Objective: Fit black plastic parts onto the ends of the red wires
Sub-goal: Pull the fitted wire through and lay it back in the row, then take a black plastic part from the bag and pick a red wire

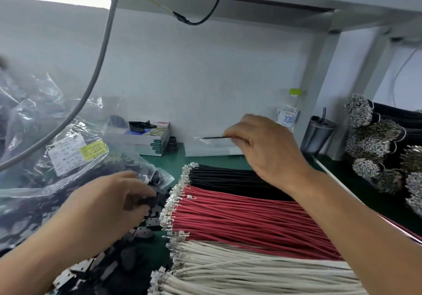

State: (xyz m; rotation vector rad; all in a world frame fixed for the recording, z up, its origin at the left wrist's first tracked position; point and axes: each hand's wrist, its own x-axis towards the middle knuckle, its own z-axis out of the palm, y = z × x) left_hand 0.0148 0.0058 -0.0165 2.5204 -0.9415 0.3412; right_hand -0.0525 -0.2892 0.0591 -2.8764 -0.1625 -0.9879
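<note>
Red wires (239, 217) lie bundled mid-bench between black wires (228, 178) and white wires (251, 269). Left hand (107, 203), palm down, pinches a black plastic part (149, 200) over the parts pile (146, 224). Right hand (262, 143) is raised behind, fingers curled, pinching a thin black wire (214, 137).

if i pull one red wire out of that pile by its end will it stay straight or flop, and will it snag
Probably it droops a little: the red wires are thin and long, though they lie fairly straight in the pile. It likely weighs very little. Snagging seems possible, since the metal terminals on their ends are crowded tightly together beside the black plastic parts.
</note>
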